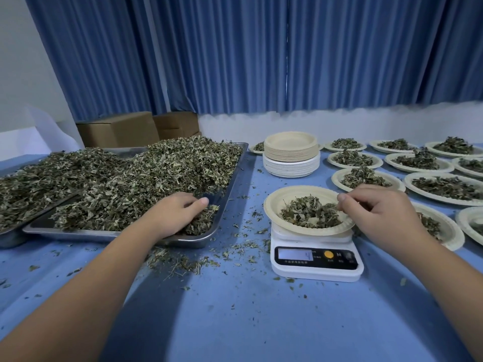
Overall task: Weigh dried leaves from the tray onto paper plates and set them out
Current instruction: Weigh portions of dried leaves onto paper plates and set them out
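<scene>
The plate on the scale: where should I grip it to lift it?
Grip the plate by its rim, which overhangs the scale, fingers beneath and thumb on top. Come from the right, where the right hand hovers; keep it level for the loose leaves.

Here's a plain workroom set up for portioning. A small digital scale (316, 259) sits on a desk (235, 322) draped in blue cloth. Left of the scale are steel trays (91, 234) heaped with dried leaves (156, 173). Behind the scale there's a stack of paper plates (291, 158), and to its right, rows of filled plates (338, 182). Far behind the scale: cardboard boxes (117, 129), pleated blue curtains (261, 53), bare white wall (339, 124).
</scene>
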Demonstrator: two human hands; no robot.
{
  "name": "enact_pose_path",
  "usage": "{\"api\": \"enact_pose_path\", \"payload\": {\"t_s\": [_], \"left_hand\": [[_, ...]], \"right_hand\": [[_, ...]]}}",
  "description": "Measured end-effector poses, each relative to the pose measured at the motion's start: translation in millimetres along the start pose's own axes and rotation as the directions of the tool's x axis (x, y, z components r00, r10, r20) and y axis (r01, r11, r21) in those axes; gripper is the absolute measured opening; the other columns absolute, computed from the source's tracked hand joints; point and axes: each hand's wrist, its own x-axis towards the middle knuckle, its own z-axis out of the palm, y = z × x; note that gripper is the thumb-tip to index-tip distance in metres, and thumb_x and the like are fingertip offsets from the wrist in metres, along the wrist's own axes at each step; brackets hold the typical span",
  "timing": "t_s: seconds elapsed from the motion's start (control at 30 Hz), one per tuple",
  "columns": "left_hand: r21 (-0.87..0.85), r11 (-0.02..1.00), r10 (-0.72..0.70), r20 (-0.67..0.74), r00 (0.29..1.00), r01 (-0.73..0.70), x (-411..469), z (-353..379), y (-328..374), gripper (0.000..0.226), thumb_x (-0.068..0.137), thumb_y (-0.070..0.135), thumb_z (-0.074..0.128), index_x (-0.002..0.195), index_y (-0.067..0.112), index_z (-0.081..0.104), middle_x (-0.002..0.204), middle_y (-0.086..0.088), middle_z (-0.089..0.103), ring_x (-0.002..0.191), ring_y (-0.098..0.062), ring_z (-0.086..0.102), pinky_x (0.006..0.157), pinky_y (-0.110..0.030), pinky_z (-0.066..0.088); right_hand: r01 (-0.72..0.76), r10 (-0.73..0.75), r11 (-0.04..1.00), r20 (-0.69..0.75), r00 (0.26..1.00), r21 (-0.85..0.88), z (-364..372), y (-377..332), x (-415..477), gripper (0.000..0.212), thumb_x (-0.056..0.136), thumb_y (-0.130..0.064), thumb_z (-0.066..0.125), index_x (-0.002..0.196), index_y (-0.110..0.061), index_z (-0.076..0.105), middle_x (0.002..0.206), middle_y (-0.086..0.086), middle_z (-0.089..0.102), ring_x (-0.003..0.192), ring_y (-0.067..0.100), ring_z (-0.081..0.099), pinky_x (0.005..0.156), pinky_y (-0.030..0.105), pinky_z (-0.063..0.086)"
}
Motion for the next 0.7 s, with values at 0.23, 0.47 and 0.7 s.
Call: {"api": "enact_pose_path", "payload": {"t_s": [0.23,0.47,0.7], "left_hand": [[-0.113,0.986,-0.067,0.391,0.918,0.12,-2.9,-5.9,10.3,0.058,0.085,0.073,0.037,0.13,0.041,0.055,0.145,0.012,0.046,0.128,-0.013,0.047,0.112,-0.039,0.026],[-0.259,0.965,0.019,0.219,0.976,0.039,-4.7,-8.0,5.2,0.037,0.089,0.065,0.043,0.124,0.055,0.051,0.141,0.015,0.05,0.12,-0.008,0.046,0.104,-0.034,0.03],[-0.081,0.992,-0.058,0.353,0.934,0.092,-5.1,-5.8,9.8,0.064,0.086,0.073,0.038,0.136,0.037,0.052,0.144,0.013,0.045,0.131,-0.015,0.044,0.109,-0.037,0.027]], "right_hand": [[-0.02,0.02,1.0,0.025,0.999,0.023,-1.7,-0.9,-0.2,0.027,0.09,-0.019,0.061,0.066,-0.015,0.073,0.064,-0.001,0.064,0.06,0.004,0.053,0.053,0.009,0.033],[-0.028,0.027,0.999,0.024,0.999,0.033,-2.3,-1.2,0.3,0.028,0.091,-0.019,0.061,0.066,-0.015,0.072,0.065,-0.002,0.063,0.061,0.006,0.054,0.053,0.009,0.034],[-0.028,0.027,0.999,0.031,0.999,0.027,-3.8,-4.5,0.0,0.028,0.091,-0.019,0.061,0.066,-0.015,0.072,0.063,0.0,0.062,0.06,0.002,0.053,0.052,0.008,0.032]]}}
